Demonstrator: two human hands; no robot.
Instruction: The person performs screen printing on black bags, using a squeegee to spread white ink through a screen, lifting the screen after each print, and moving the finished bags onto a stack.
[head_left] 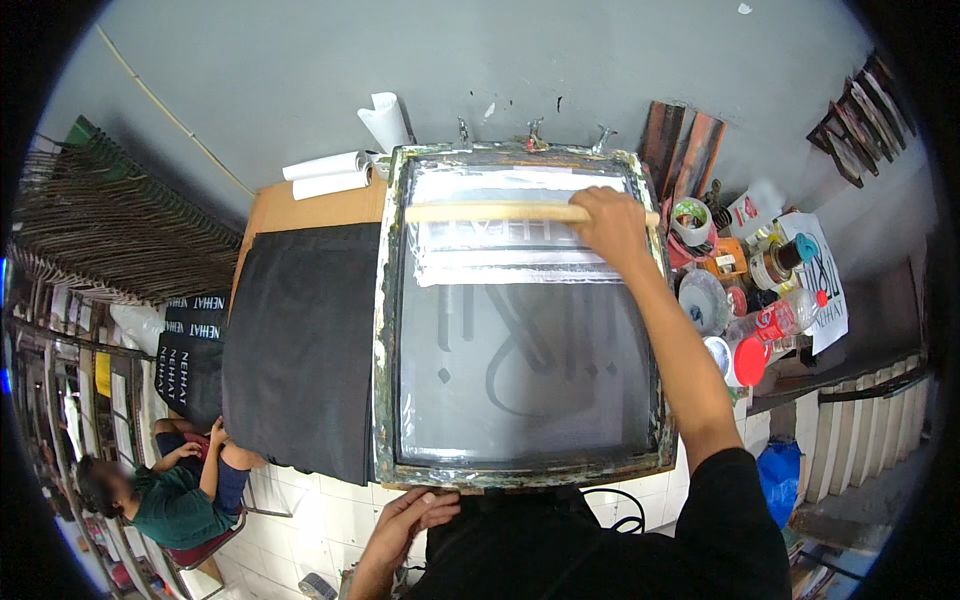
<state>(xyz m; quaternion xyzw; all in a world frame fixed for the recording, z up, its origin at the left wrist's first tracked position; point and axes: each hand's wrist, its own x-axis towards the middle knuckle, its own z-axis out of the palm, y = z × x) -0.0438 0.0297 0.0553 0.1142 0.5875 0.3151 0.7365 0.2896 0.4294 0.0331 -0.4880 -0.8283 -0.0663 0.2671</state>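
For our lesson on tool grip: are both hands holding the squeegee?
No. Only the right hand grips the squeegee; the left hand is by the screen frame.

We see a frame (384, 330) mottled white, green and dark brown; a grey mesh (530, 420) bearing darker curving motifs and broad bands of white ink (510, 256). We distinguish the pale cream squeegee (490, 211), the plain black fabric stack (300, 340), a red lid (749, 361), white floor tiles (330, 515) and the grey wall (280, 80).
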